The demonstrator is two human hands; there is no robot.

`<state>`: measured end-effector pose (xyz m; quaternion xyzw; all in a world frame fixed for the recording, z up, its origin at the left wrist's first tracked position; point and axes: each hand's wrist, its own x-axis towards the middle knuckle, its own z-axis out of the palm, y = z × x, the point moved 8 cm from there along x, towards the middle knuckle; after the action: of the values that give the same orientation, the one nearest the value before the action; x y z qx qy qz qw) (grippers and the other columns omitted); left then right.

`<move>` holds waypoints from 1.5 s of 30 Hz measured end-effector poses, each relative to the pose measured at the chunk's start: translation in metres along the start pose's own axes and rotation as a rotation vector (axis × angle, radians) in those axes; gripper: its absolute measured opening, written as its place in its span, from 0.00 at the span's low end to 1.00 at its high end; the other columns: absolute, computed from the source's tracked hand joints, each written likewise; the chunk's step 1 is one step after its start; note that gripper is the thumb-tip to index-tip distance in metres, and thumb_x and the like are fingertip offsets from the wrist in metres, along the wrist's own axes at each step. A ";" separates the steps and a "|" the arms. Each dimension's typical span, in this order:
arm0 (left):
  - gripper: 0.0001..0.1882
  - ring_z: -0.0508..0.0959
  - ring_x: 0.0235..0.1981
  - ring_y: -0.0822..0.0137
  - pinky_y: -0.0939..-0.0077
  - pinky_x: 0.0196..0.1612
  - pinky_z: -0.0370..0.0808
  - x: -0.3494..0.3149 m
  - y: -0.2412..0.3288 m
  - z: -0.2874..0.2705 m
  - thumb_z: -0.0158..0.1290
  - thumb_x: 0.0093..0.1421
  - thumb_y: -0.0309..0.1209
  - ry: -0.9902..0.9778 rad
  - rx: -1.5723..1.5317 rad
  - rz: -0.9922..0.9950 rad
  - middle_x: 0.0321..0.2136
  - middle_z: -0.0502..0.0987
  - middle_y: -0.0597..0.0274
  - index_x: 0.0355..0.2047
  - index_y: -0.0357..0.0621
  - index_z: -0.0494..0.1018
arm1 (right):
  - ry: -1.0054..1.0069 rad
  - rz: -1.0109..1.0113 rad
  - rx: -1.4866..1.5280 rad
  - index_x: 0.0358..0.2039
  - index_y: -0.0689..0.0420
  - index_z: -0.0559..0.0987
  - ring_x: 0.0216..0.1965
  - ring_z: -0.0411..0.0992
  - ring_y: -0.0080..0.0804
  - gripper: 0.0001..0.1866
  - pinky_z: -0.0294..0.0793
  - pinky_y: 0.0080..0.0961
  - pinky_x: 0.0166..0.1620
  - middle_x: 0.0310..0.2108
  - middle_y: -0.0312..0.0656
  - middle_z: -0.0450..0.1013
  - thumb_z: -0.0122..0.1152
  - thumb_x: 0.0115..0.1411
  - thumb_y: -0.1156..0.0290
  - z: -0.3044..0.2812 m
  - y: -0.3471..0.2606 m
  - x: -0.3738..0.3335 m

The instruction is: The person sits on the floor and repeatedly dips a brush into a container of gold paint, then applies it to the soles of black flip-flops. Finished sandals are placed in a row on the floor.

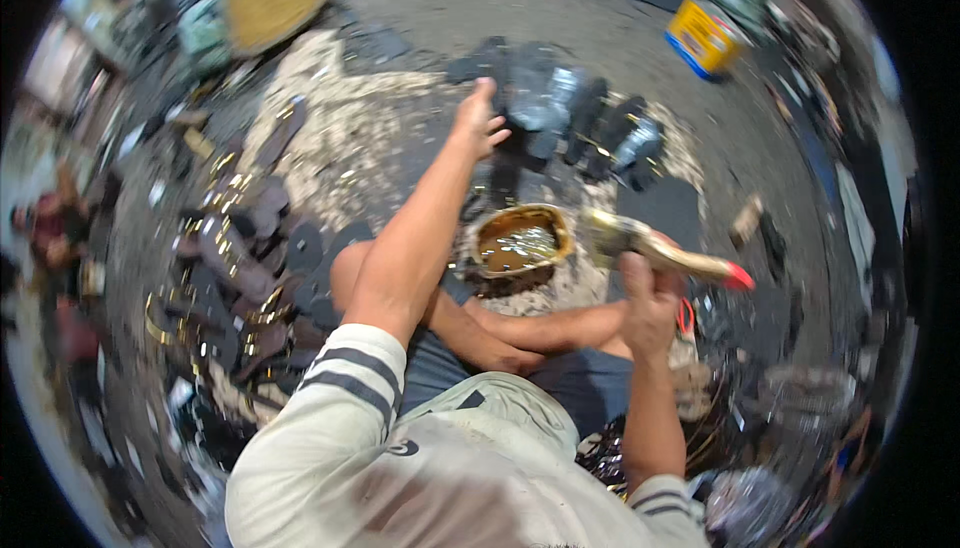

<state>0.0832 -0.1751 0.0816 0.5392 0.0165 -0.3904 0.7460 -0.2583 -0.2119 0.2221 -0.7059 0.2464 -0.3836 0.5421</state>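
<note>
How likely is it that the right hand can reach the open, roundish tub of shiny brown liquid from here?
Probably yes: the right hand, holding a tan-handled, red-tipped brush, is close beside the roundish tub, on its right, and nothing visible blocks the gap between them.

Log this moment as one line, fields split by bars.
Left hand: outstretched near dark sole-shaped pieces, grip unclear | Right hand: gripping brush with red handle tip | Centre of view: container of brown liquid
</note>
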 end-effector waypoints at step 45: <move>0.49 0.72 0.57 0.54 0.59 0.60 0.68 -0.310 0.023 -0.177 0.68 0.52 0.42 0.221 0.973 0.624 0.59 0.70 0.50 0.68 0.36 0.57 | -0.225 0.120 -0.798 0.44 0.58 0.83 0.35 0.77 0.29 0.16 0.75 0.28 0.43 0.37 0.40 0.81 0.66 0.62 0.60 -0.080 0.162 0.066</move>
<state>-0.0483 0.1472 0.1637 0.8365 -0.2463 -0.0562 0.4863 -0.2733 -0.3549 0.0951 -0.8824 0.3557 -0.1463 0.2710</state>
